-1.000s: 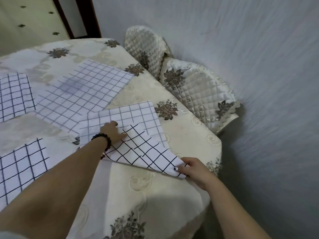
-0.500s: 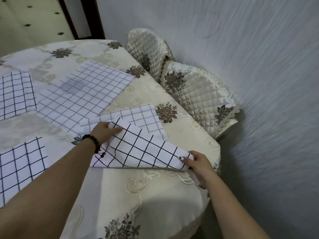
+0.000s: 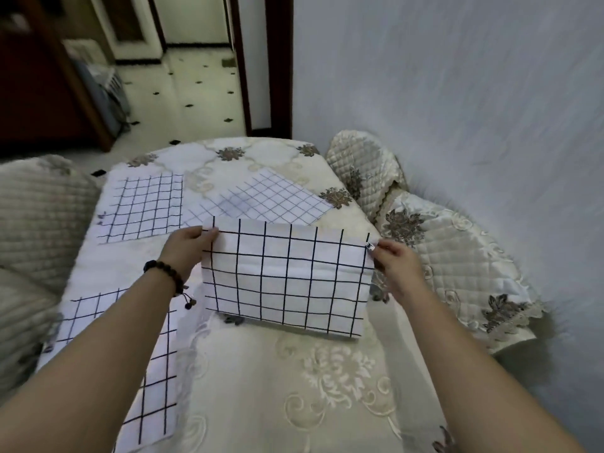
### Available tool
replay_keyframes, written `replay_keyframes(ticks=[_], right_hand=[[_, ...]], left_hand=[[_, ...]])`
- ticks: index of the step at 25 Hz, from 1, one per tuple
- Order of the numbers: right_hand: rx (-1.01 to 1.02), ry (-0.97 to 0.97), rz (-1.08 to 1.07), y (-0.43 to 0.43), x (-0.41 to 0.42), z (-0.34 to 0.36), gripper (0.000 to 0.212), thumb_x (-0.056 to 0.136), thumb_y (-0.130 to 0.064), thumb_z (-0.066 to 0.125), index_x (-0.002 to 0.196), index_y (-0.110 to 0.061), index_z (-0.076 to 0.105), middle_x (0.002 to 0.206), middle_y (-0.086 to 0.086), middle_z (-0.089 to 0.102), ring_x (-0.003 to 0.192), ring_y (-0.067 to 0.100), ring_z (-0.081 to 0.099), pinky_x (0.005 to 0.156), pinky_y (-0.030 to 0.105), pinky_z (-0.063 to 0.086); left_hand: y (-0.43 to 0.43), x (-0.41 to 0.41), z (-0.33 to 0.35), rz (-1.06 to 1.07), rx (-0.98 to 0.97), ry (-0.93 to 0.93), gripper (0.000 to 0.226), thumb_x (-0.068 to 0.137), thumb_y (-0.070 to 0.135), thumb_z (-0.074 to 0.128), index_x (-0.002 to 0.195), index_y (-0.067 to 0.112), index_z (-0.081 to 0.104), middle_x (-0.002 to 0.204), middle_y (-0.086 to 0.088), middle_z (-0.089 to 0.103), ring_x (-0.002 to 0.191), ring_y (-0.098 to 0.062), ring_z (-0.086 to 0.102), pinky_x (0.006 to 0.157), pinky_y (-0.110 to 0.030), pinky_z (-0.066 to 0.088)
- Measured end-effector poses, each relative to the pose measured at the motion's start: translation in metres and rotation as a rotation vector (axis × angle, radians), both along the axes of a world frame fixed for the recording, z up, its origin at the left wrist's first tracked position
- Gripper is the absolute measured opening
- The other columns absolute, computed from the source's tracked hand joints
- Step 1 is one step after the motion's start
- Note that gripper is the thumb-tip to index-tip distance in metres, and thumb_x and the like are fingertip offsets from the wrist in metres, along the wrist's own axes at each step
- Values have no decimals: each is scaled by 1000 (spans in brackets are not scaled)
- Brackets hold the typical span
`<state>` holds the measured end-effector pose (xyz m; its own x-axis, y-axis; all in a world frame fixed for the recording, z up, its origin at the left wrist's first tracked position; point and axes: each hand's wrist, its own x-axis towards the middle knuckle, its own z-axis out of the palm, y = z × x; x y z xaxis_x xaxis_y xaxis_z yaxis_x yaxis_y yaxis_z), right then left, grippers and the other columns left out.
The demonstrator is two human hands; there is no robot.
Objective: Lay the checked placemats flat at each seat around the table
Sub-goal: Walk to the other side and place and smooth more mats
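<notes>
I hold a white placemat with a bold black check (image 3: 284,276) up above the table's right side, its lower edge hanging near the cloth. My left hand (image 3: 186,250) pinches its upper left corner and my right hand (image 3: 390,259) pinches its upper right corner. Three other checked placemats lie flat on the table (image 3: 294,387): one at the far left (image 3: 143,207), one with finer lines at the far middle (image 3: 274,197), partly hidden behind the held mat, and one near left (image 3: 153,364) under my left forearm.
Quilted cream chairs stand around the table: two on the right (image 3: 457,263) against the grey wall (image 3: 474,93), one on the left (image 3: 36,217). A doorway (image 3: 196,76) with a tiled floor opens beyond the table.
The bold-checked placemat, pressed on the table by my left hand a second ago, is now lifted off the cloth and held up by both top corners. My view has swung left toward the doorway.
</notes>
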<state>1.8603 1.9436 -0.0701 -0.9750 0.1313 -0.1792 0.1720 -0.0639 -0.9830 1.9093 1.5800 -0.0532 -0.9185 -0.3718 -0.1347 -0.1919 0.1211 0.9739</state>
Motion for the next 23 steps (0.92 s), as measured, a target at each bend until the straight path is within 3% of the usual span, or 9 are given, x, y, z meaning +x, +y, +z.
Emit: replay_keyframes(ticks=[3, 7, 10, 13, 18, 20, 23], right_hand=[[-26, 138, 41, -21, -42, 56, 11, 83, 0, 65, 89, -9, 67, 73, 0, 69, 71, 13, 63, 68, 22, 54], [-69, 335, 74, -42, -73, 141, 20, 86, -1, 61, 76, -18, 61, 49, -15, 63, 47, -3, 56, 51, 14, 48], [-102, 454, 91, -47, -85, 191, 20, 84, -1, 63, 75, -18, 61, 54, -13, 65, 53, 0, 59, 56, 18, 49], [-150, 526, 117, -44, -86, 220, 19, 84, -1, 63, 75, -18, 61, 59, -11, 67, 58, 6, 61, 60, 21, 51], [-173, 578, 164, -38, -72, 235, 19, 86, -2, 61, 78, -19, 60, 64, -10, 67, 63, 7, 63, 62, 22, 51], [-167, 554, 181, -34, -63, 227, 18, 87, -2, 60, 80, -18, 60, 65, -10, 67, 65, 6, 65, 65, 22, 53], [-156, 514, 216, -25, -44, 206, 19, 88, 1, 56, 79, -16, 59, 64, -10, 68, 66, 6, 66, 68, 21, 56]], left_hand=[[-18, -20, 45, 70, 3, 123, 5, 87, 19, 65, 86, 17, 69, 94, -3, 70, 92, -22, 65, 90, -40, 52], [-27, -40, 114, 139, -38, 288, 2, 85, 14, 66, 85, 14, 68, 75, 5, 69, 80, -17, 62, 77, -32, 54], [-27, -42, 167, 166, -55, 417, 11, 89, 13, 62, 96, 5, 66, 79, -2, 65, 68, -8, 64, 68, -23, 53], [-29, -36, 204, 142, -68, 501, 11, 90, 15, 61, 92, 5, 67, 86, -8, 68, 74, -12, 66, 72, -24, 55], [-15, -9, 229, 143, -107, 539, 12, 92, 14, 58, 93, 4, 65, 85, -10, 65, 58, -4, 63, 45, -10, 43], [-14, 4, 222, 117, -108, 538, 16, 92, 13, 57, 98, 0, 64, 85, -11, 66, 60, -4, 65, 51, -11, 47], [-20, 23, 201, 103, -49, 515, 17, 90, 15, 60, 96, 1, 68, 95, -19, 70, 88, -25, 69, 81, -31, 56]])
